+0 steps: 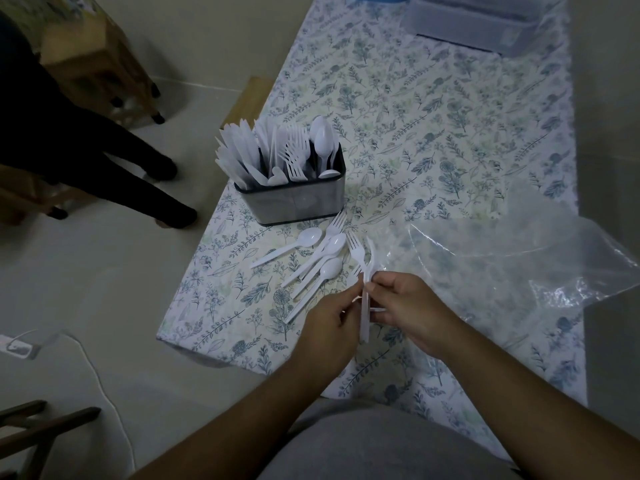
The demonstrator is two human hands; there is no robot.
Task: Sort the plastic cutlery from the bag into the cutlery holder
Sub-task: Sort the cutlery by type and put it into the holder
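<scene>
A dark cutlery holder (294, 202) stands on the floral tablecloth, filled with white plastic knives at left, forks in the middle and spoons at right. In front of it lie several loose white spoons (330, 249) and a fork (335, 223). My left hand (329, 327) and my right hand (412, 313) meet just below them, both pinching a small bunch of white forks (363, 271) by the handles. The clear plastic bag (502, 258) lies crumpled to the right of my hands.
A clear lidded plastic box (485, 26) sits at the table's far end. The table's left edge (207, 244) runs close to the holder. A person's dark legs (104, 161) and wooden stools stand on the floor at left; a cable lies lower left.
</scene>
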